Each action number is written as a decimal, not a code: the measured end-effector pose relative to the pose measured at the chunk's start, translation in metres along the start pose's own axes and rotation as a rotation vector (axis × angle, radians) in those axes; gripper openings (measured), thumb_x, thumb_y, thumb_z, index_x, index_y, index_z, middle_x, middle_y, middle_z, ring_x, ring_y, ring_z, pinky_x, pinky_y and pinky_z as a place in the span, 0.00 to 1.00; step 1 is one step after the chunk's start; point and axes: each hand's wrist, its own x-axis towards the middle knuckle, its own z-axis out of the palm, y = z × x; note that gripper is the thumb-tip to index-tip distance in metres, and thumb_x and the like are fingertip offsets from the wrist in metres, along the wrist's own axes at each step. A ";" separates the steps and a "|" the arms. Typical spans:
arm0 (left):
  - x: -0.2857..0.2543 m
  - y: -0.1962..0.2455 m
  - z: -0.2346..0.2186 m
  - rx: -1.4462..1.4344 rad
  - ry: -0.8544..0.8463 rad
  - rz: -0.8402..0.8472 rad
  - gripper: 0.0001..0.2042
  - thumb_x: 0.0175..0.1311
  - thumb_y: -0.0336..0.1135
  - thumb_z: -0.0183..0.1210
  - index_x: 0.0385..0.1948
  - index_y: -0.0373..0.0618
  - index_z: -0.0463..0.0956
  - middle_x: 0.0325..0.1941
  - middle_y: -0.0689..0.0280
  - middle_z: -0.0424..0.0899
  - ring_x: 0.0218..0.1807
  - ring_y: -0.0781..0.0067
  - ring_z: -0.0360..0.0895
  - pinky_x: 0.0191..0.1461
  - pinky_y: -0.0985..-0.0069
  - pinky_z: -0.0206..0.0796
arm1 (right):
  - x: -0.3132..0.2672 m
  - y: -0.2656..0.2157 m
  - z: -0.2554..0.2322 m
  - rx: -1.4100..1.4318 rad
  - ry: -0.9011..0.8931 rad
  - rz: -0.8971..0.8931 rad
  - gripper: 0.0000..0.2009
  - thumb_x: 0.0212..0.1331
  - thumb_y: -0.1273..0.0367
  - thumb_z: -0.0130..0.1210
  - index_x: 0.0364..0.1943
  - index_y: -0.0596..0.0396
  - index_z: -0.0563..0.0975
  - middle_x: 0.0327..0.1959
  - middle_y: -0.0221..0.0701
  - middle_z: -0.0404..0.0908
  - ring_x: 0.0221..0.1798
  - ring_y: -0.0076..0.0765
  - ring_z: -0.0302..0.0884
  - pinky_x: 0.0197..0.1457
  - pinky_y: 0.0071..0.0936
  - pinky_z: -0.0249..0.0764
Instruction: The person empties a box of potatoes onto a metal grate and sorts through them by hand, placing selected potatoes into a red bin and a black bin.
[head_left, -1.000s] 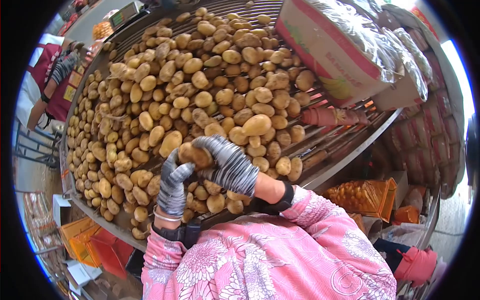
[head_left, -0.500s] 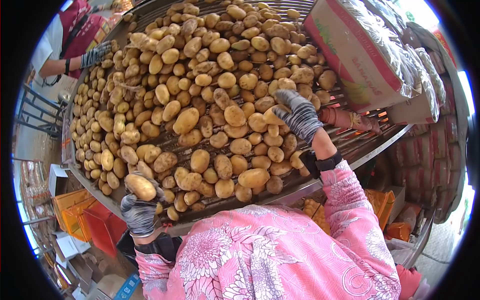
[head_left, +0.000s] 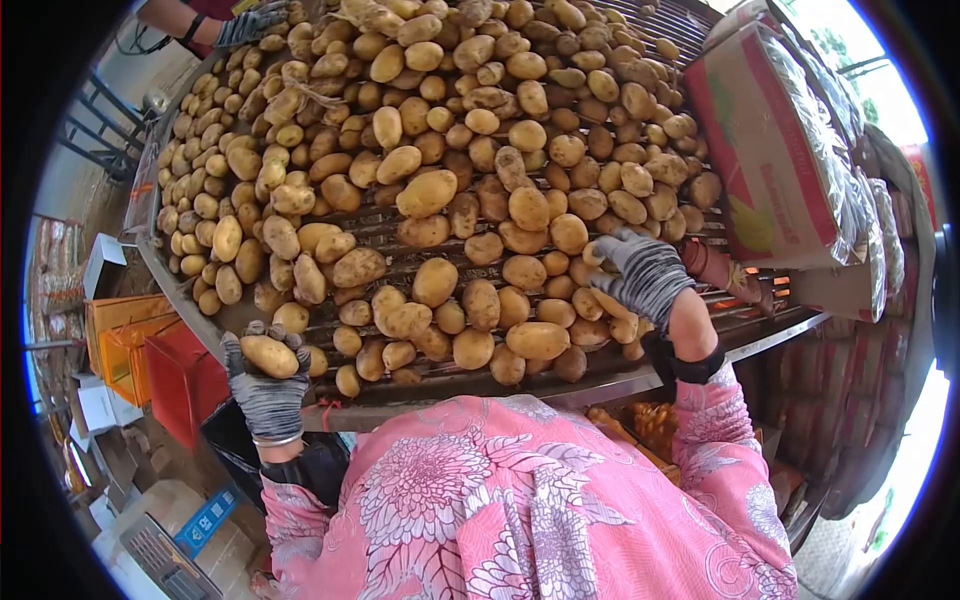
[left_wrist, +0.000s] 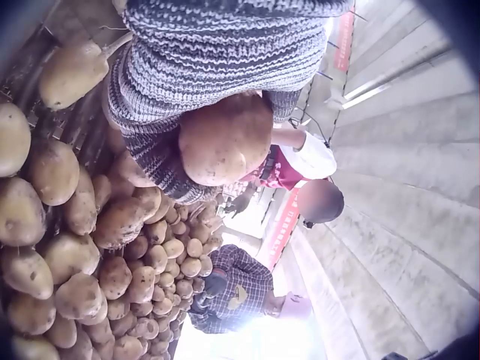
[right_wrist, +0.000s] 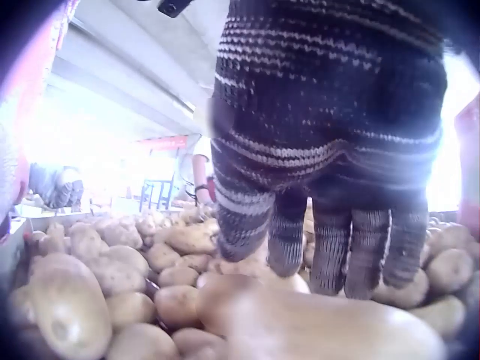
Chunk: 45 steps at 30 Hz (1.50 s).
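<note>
Potatoes point(head_left: 440, 190) lie heaped across the slatted sorting bench point(head_left: 655, 375), filling it from the near rail to the far edge — tan, dusty, mostly oval. At the near left corner the left hand point(head_left: 266, 390), in a grey striped knit glove, is raised just off the bench rail with its fingers curled up around a single potato point(head_left: 269, 355); the left wrist view shows that potato point(left_wrist: 225, 139) cupped in the gloved palm, the grip clamped on it, clear of the pile below. Well apart from it, on the right side of the bench, the right hand point(head_left: 645, 275) in a matching glove is down among the potatoes, back of the hand up, fingers bent over those beneath it. In the right wrist view the fingers point(right_wrist: 330, 251) point down toward the pile and reach the potatoes, but whether they have closed on one I cannot tell. A large long potato point(head_left: 537, 340) lies just left of that hand, near the rail. Beyond the right hand a cardboard box point(head_left: 775, 160) with red and green print rests tilted on the bench. At the far left corner another person's gloved hand point(head_left: 250, 22) is at the pile. Below the near left corner stand orange crates point(head_left: 120, 335) — on the floor
</note>
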 end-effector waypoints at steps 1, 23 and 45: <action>0.000 0.001 -0.001 -0.008 -0.005 -0.008 0.19 0.63 0.55 0.53 0.40 0.49 0.73 0.37 0.60 0.77 0.41 0.56 0.76 0.42 0.61 0.74 | 0.007 -0.013 0.001 0.048 0.109 -0.075 0.17 0.53 0.57 0.58 0.41 0.54 0.76 0.37 0.40 0.77 0.44 0.49 0.76 0.47 0.40 0.72; -0.013 -0.023 0.005 -0.070 -0.079 -0.160 0.17 0.63 0.50 0.50 0.32 0.43 0.73 0.30 0.57 0.78 0.35 0.53 0.78 0.40 0.53 0.74 | 0.058 -0.107 0.037 0.933 -0.146 -0.415 0.20 0.46 0.72 0.62 0.46 0.57 0.72 0.38 0.39 0.79 0.43 0.37 0.77 0.49 0.30 0.73; -0.034 -0.017 -0.008 -0.108 -0.167 -0.167 0.20 0.58 0.38 0.57 0.50 0.41 0.69 0.46 0.51 0.78 0.42 0.49 0.80 0.42 0.54 0.77 | 0.144 -0.195 0.043 0.808 -0.359 -0.490 0.29 0.56 0.61 0.59 0.60 0.59 0.64 0.44 0.42 0.79 0.49 0.42 0.77 0.49 0.35 0.74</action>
